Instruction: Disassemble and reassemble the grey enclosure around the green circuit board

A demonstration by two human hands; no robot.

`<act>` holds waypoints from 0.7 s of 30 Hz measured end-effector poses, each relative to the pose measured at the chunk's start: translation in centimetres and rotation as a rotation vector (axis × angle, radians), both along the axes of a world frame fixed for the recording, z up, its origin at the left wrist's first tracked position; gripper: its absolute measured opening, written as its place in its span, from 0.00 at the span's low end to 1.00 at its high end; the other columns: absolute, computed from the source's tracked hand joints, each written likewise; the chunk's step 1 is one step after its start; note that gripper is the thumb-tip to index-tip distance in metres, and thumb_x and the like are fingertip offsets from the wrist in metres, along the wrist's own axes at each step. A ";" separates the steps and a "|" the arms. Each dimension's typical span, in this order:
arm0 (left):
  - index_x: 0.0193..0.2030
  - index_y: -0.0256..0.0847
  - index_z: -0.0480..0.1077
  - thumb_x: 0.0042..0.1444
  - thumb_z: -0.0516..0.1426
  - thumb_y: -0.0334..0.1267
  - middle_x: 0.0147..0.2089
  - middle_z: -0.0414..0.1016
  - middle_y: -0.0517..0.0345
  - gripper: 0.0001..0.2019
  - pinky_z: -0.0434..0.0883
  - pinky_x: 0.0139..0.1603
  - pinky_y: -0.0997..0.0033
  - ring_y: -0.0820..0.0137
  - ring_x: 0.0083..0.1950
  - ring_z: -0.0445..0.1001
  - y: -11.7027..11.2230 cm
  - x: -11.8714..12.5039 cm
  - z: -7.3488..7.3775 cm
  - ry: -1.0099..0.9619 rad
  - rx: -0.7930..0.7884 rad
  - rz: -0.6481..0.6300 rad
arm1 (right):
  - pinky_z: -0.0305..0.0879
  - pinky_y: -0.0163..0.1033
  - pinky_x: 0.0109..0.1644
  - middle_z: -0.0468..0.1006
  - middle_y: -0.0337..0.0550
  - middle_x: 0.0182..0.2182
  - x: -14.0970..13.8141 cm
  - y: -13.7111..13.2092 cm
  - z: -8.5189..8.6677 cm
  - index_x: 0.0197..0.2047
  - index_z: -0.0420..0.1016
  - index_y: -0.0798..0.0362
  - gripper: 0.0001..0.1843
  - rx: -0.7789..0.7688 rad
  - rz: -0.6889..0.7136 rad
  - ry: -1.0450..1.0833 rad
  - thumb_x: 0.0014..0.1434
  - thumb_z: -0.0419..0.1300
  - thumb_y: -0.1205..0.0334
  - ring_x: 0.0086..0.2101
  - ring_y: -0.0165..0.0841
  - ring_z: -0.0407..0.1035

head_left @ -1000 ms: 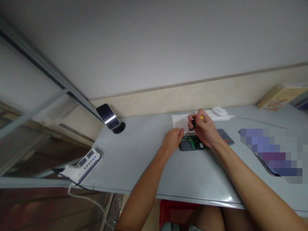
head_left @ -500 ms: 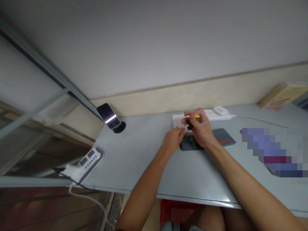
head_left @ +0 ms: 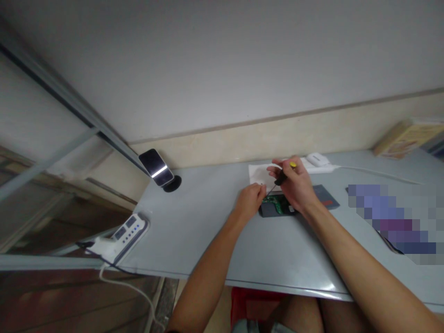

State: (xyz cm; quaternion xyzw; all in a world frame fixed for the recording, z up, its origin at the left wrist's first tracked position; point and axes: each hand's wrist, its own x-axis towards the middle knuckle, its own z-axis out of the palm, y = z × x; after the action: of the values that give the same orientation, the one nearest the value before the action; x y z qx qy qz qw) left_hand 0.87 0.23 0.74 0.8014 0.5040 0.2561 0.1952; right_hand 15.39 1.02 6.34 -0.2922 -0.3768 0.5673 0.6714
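My right hand (head_left: 294, 187) is closed round a small screwdriver (head_left: 282, 175) with a black grip and yellow cap, its thin shaft slanting down to the left. The tip points at an opened dark device (head_left: 275, 207) with a green circuit board showing, lying on the grey table (head_left: 208, 231). My left hand (head_left: 250, 200) sits at the device's left end, its fingers pinched together near the screwdriver tip; what they pinch is too small to make out.
A white paper sheet (head_left: 258, 175) lies behind the device, a dark flat cover (head_left: 324, 196) to its right. A phone on a stand (head_left: 157, 169) is back left, a white power strip (head_left: 120, 236) at the left edge, a white adapter with cable (head_left: 317, 159) and a box (head_left: 404, 136) back right.
My right hand has shifted slightly right and turned the screwdriver, its yellow cap now further right. My left hand stays pinched at the device's left end.
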 end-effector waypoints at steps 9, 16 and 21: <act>0.32 0.39 0.71 0.74 0.42 0.46 0.34 0.76 0.54 0.24 0.67 0.41 0.70 0.68 0.36 0.74 0.0 0.0 -0.1 0.016 0.001 0.019 | 0.59 0.36 0.23 0.57 0.34 0.21 0.3 0.2 0.3 0.38 0.70 0.44 0.22 0.007 0.015 -0.052 0.62 0.56 0.34 0.21 0.30 0.55; 0.33 0.39 0.71 0.74 0.43 0.44 0.35 0.77 0.53 0.23 0.68 0.43 0.69 0.67 0.38 0.75 0.1 0.0 -0.1 -0.005 0.010 -0.003 | 0.62 0.35 0.29 0.69 0.33 0.27 1.0 -0.3 0.5 0.30 0.60 0.47 0.28 -0.010 0.127 -0.064 0.47 0.73 0.41 0.25 0.28 0.64; 0.32 0.39 0.70 0.74 0.43 0.44 0.35 0.76 0.53 0.23 0.68 0.42 0.70 0.68 0.37 0.74 0.1 0.1 0.0 0.004 0.002 0.000 | 0.49 0.32 0.21 0.49 0.28 0.17 0.3 -0.5 0.7 0.30 0.62 0.47 0.26 0.041 0.111 -0.051 0.52 0.68 0.35 0.18 0.25 0.46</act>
State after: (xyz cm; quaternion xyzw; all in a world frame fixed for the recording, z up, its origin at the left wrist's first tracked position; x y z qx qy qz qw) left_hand 0.94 0.29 0.70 0.8021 0.5042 0.2551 0.1932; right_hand 15.64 0.55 7.01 -0.2712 -0.4208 0.5881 0.6352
